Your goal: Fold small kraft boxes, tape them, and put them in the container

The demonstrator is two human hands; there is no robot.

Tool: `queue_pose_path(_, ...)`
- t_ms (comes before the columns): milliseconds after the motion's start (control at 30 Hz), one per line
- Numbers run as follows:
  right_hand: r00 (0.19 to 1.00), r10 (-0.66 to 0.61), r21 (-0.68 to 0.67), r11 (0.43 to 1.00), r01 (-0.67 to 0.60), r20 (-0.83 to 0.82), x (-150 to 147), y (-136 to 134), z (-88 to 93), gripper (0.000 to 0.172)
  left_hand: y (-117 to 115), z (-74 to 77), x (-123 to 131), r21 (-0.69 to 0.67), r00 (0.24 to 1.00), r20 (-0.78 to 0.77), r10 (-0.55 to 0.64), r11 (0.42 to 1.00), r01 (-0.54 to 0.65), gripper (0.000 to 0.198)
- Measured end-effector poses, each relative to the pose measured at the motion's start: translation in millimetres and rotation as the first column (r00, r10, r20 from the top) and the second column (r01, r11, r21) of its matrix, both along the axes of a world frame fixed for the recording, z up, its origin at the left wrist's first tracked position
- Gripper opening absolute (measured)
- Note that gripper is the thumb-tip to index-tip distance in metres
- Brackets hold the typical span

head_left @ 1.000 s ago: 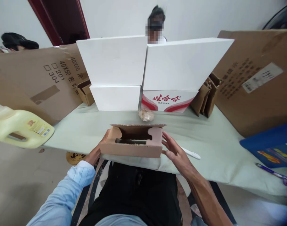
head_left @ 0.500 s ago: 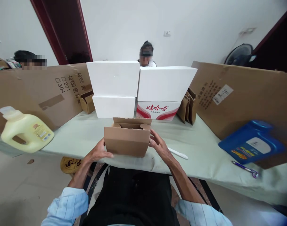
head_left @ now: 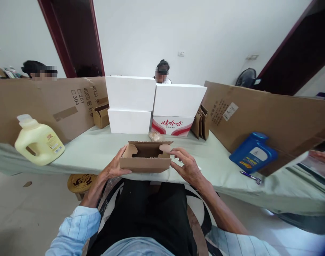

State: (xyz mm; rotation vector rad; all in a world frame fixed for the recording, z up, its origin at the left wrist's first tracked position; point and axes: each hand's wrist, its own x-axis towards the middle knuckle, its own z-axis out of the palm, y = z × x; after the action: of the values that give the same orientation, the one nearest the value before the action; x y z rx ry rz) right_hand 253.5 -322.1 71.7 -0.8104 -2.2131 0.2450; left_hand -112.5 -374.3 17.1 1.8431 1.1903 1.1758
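Note:
A small brown cardboard box with its top open sits at the near edge of the green-covered table. My left hand grips its left end, thumb along the front. At the box's right end my right hand has fingers curled over the rim and side. A dark slot shows inside the box. A small crumpled wrapped thing lies just behind it.
White foam boxes and a red-printed carton are stacked at the back. Cardboard sheets wall both sides. A yellow jug stands left, a blue jug and purple tool right. Two people sit beyond.
The view has pulled back and lifted. The box went from tilted up on its front face to lying lower with its open top showing; both hands stayed on its ends.

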Motion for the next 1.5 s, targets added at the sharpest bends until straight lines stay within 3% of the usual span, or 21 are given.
queue_pose_path(67,0.981,0.085,0.087,0.991,-0.102,0.177,-3,-6,10.0,0.039,-5,-3.9,0,0.023,1.0,-0.017,-0.007,1.0,0.008,0.131)
queue_pose_path(167,0.882,0.142,0.076,0.978,-0.196,0.45,-8,-8,26.8,0.062,-12,-6.8,-1,0.056,0.998,-0.041,-0.042,0.997,0.044,0.131)
queue_pose_path(267,0.774,0.156,0.061,0.968,-0.243,0.614,-15,-10,44.1,0.07,-17,-6.7,-1,0.092,0.996,-0.069,-0.053,0.994,0.06,0.126)
queue_pose_path(367,0.698,0.142,0.092,0.953,-0.287,0.701,-22,-19,57.3,0.063,-21,-4.8,-2,0.1,0.996,-0.072,-0.061,0.993,0.068,0.13)
queue_pose_path(467,0.678,0.095,0.145,0.947,-0.288,0.729,-24,-26,64.1,0.041,-21,3.1,-5,0.115,0.993,-0.091,-0.075,0.99,0.086,0.129)
queue_pose_path(667,0.717,0.111,0.133,0.952,-0.275,0.688,-18,-14,72.9,0.023,-15,48.6,-20,0.227,0.927,-0.366,-0.086,0.958,0.178,0.108)
queue_pose_path(833,0.772,0.133,0.124,0.956,-0.265,0.621,-21,-1,74.6,0.022,12,76.4,-33,-0.027,0.791,-0.592,-0.156,0.984,0.174,0.12)
queue_pose_path(900,0.803,0.121,0.146,0.957,-0.25,0.584,-19,3,71.0,0.026,27,78.6,-37,-0.067,0.761,-0.626,-0.172,0.984,0.168,0.122)
queue_pose_path(1033,0.892,0.1,0.144,0.973,-0.18,0.441,-10,4,58.4,0.03,41,77.6,-41,-0.016,0.761,-0.617,-0.199,0.97,0.241,0.115)
queue_pose_path(1167,0.957,0.125,0.09,0.984,-0.153,0.261,-6,-1,44.1,0.031,30,74.1,-44,0.053,0.818,-0.529,-0.226,0.953,0.298,0.114)
queue_pose_path(1333,0.977,0.178,0.053,0.981,-0.185,0.121,-10,-5,33.7,0.027,18,68.5,-47,0.042,0.9,-0.377,-0.217,0.967,0.251,0.117)
queue_pose_path(1500,0.985,0.153,0.036,0.987,-0.156,0.083,-7,-3,29.4,0.022,18,73.2,-45,-0.07,0.88,-0.324,-0.348,0.936,0.344,0.124)
